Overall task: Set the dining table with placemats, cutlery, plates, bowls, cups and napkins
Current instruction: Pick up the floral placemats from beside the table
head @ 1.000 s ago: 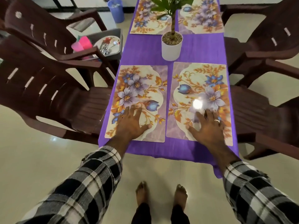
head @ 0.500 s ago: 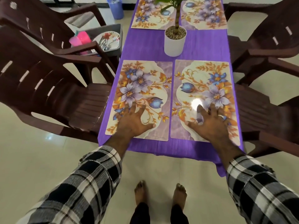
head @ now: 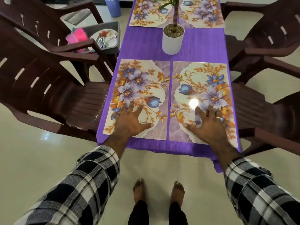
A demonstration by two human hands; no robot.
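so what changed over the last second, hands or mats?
Little. The right placemat has been squared up: its near edge angled away from the left placemat a second ago, and now the two lie parallel, side by side. Nothing was gripped or let go. The left hand and right hand stay flat, fingers spread, one on each mat. The potted plant has not moved.

Far placemats (head: 151, 12) cut off by top edge, also plant (head: 172, 4) foliage. Blue bin (head: 112, 6) cropped at top. Cutlery (head: 102, 42) on side plate (head: 106, 35) too small to sort; chair arm (head: 78, 46) hides pink cups (head: 78, 35) partly.
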